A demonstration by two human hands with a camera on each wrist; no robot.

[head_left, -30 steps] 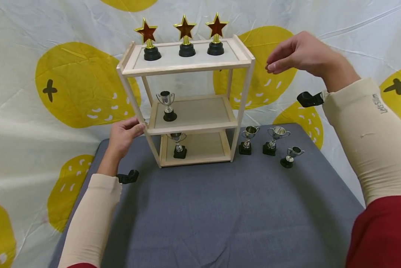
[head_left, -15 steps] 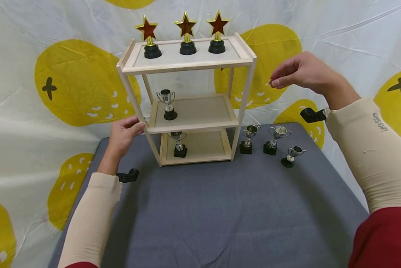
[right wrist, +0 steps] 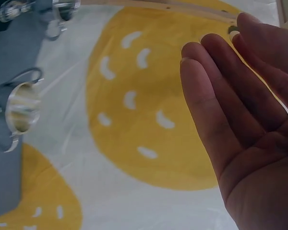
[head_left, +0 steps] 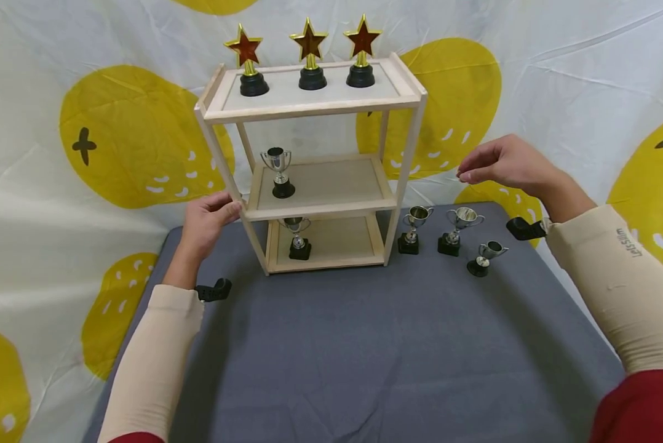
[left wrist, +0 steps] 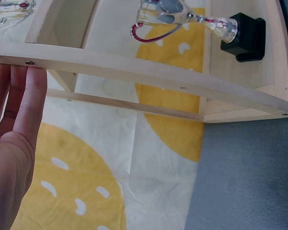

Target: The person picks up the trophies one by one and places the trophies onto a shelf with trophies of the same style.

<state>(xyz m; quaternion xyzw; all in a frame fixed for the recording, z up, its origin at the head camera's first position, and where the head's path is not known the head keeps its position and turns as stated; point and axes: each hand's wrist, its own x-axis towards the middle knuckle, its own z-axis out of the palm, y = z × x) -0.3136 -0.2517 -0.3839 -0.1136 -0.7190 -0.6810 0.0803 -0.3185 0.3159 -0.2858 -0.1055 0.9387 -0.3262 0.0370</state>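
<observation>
A wooden three-tier shelf (head_left: 320,212) stands at the back of the table. My left hand (head_left: 203,223) holds its left front post beside the middle tier, with thumb and fingers on the wood; in the left wrist view the fingers (left wrist: 31,103) meet the post. Empty and loosely bent, my right hand (head_left: 511,163) hovers above three silver trophy cups: one near the shelf (head_left: 414,227), a wider cup (head_left: 459,229) and a smaller cup (head_left: 485,257). Another trophy cup (head_left: 278,172) stands on the middle tier, and one more (head_left: 298,237) on the bottom tier, partly hidden.
On the top tier three star trophies stand in a row: left (head_left: 251,61), middle (head_left: 310,55) and right (head_left: 361,52). Grey cloth (head_left: 353,344) covers the table. Behind it hangs a white sheet (head_left: 143,31) with yellow shapes.
My right hand has come down from beside the top tier toward the cups on the table, still empty. My left hand keeps its hold on the post.
</observation>
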